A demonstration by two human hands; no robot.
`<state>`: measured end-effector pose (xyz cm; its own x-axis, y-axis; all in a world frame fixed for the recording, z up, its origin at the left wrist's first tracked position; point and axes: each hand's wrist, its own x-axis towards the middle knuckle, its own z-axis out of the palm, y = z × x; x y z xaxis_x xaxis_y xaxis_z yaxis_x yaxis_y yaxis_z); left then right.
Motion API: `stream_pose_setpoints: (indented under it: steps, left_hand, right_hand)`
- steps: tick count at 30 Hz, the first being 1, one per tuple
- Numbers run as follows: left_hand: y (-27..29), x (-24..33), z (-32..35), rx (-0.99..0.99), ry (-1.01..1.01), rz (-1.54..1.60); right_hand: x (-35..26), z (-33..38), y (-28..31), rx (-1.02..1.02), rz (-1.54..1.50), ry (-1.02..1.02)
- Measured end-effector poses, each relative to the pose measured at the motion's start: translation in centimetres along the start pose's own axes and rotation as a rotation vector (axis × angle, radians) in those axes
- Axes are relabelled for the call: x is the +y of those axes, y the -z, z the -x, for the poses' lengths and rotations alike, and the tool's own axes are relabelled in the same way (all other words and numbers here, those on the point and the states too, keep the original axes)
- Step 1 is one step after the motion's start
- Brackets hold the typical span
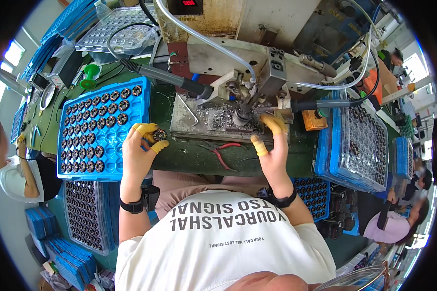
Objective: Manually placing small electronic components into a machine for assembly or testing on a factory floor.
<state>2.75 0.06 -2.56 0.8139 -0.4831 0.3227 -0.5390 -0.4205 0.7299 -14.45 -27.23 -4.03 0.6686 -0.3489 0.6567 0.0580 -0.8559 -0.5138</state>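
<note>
My left hand [140, 148], with yellow finger cots on its fingertips, pinches a small round stator-like part [159, 135], black with metallic spots. It is just right of a blue tray [145, 104] holding rows of similar round parts [106, 121]. My right hand [274, 153] also wears yellow finger cots. Its thumb and finger are apart with nothing seen between them, close to the right front of the machine's metal base [189, 127]. On that base, a cylindrical fixture [241, 116] stands under the press head, amid metal chips.
Red-handled pliers [218, 153] and a hex key [188, 110] lie before me. Two black-handled tools [170, 80] [320, 104] point at the fixture from both sides. Stacked trays [352, 145] stand at right, with an orange block [314, 120] beside them. Other people [19, 165] sit nearby.
</note>
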Motion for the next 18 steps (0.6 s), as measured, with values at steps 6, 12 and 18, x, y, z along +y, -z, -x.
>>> stream_pose_setpoints:
  steps: [6, 12, 18]
  left_hand:
    - [-0.1, 0.2, 0.2, 0.02, 0.0, -0.025]
    - [-1.6, 4.3, -1.1, 0.036, -0.063, 0.088]
    - [-8.1, 10.2, -5.1, -0.073, -0.344, 0.18]
  right_hand:
    - [0.1, -2.5, -2.2, 0.004, -0.354, -0.191]
    - [0.0, -3.2, -0.6, 0.076, -0.374, -0.209]
    - [0.6, -1.3, 2.1, 0.14, -0.388, -0.25]
